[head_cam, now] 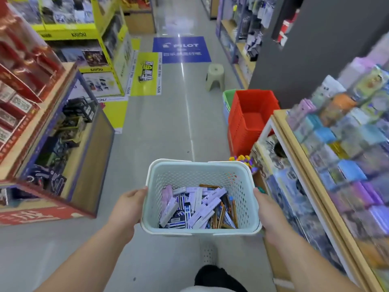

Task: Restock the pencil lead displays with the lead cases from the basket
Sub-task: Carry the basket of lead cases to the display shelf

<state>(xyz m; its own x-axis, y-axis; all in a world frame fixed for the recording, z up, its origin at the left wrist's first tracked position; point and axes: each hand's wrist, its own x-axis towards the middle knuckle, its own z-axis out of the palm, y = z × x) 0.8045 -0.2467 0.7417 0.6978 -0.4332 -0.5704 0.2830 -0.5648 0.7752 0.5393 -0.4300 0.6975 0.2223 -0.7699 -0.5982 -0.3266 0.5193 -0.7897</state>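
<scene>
Left hand [128, 205], right hand [268, 211] on basket [189, 171]; lead cases [197, 205] roughly fore-and-aft

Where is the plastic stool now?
Head view: the stool stands on the floor, right of centre, beyond the red baskets, beside the blue sticker.

The blue floor sticker [182, 49] says "PILOT" in white, with Chinese words under it. The yellow display stand [63, 31] says "KAYOU" in black on its shelf edges. Print on the lead cases [207, 205] in the basket [160, 178] is too small to read.
</scene>
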